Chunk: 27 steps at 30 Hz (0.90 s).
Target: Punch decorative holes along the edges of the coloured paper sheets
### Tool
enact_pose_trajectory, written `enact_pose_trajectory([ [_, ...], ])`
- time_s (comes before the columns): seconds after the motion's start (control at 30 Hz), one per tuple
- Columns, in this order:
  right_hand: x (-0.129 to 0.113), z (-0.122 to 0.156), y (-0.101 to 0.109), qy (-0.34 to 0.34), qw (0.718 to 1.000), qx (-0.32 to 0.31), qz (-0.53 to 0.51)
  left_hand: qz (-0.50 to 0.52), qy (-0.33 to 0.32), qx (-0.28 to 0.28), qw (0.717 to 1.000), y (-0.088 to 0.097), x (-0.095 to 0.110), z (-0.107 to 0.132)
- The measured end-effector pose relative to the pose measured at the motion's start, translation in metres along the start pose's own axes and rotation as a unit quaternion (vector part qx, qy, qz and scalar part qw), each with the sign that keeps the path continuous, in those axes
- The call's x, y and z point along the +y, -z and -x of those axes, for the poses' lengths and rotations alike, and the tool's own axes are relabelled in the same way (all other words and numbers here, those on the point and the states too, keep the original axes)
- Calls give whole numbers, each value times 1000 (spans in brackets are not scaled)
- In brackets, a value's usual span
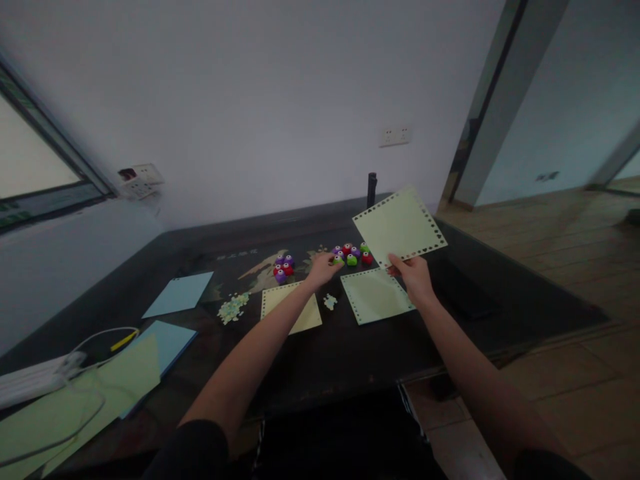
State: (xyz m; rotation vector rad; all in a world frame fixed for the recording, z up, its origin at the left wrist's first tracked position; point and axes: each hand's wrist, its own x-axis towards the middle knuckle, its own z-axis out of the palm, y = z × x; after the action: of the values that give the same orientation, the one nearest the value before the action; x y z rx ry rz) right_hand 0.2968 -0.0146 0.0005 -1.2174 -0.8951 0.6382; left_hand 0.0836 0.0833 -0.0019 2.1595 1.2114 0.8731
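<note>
My right hand [414,275] pinches the lower edge of a pale yellow paper sheet [403,225] and holds it tilted above the table. Small shapes are punched out along the sheet's edges. My left hand [321,268] has its fingers closed on a small green paper punch [339,261] at the left of a group. Beside it stand red, purple and green punches [353,259], each with an eye-like spot. Below the raised sheet lies a pale green sheet [375,297] with punched edges. My left forearm partly covers another punched yellow sheet [306,319].
Further left are red and purple punches [283,269] and a pile of paper cut-outs [233,308]. A smaller pile [330,302] lies between the sheets. Blue paper [180,295], yellow paper [115,373] and a white cable [103,400] occupy the left side. A black upright object [371,189] stands behind.
</note>
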Motion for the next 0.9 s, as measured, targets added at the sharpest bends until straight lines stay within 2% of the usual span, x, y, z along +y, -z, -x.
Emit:
enact_pose_trajectory([
  [0.1,-1,0,0,-1,1000,0,-2,-90,-26,-14,996,-9,1,-10],
  [0.37,-4,3,-2,-5,1000,-4,-2,-170,-5,-34,985,-17,-6,-15],
  [0.67,-8,5,-2,-9,1000,1,-1,-211,10,-39,977,-18,-6,-18],
  [0.9,-6,4,-2,-5,1000,-3,6,-226,15,-44,973,-14,-15,-19],
])
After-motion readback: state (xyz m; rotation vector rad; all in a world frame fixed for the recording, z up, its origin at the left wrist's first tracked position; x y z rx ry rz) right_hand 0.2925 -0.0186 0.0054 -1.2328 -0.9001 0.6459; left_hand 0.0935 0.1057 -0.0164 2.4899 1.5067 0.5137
